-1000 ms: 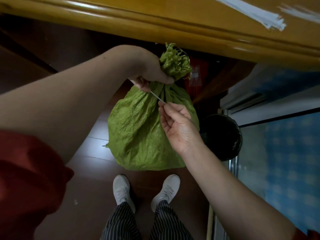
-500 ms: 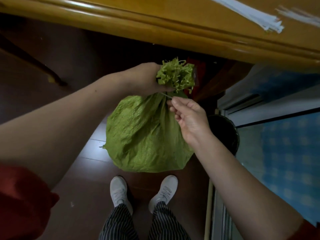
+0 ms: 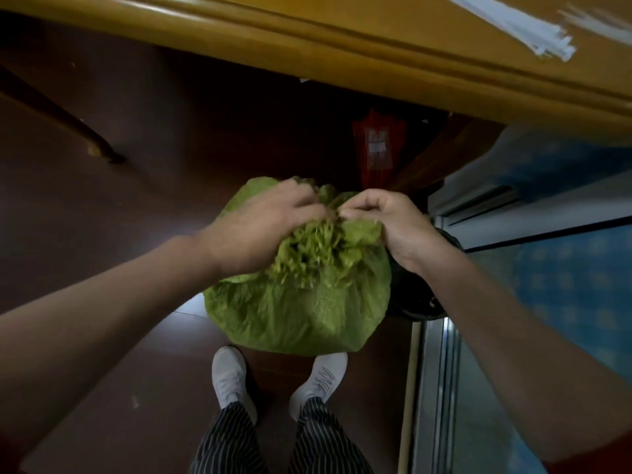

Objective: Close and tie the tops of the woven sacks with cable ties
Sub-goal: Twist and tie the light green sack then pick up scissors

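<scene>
A green woven sack [image 3: 301,313] stands on the dark floor just in front of my feet. Its gathered top is a frayed tuft [image 3: 318,251] that now tips toward me. My left hand [image 3: 263,227] grips the bunched neck from the left, fingers curled over it. From the right, my right hand [image 3: 386,224] pinches at the neck with thumb and fingers, fingertips almost meeting those of the left. The cable tie is hidden between my fingers. A bundle of white cable ties [image 3: 519,25] lies on the wooden table at the upper right.
The wooden table edge [image 3: 307,49] runs across the top. A dark round bin [image 3: 420,295] stands right of the sack. Behind the sack is a red packet [image 3: 376,148]. A metal door track [image 3: 434,388] and blue patterned floor lie at the right.
The sack has come down toward the floor and its tuft has tipped toward me. My right hand moved from pulling the tie's tail to the neck itself, and both hands now meet there.
</scene>
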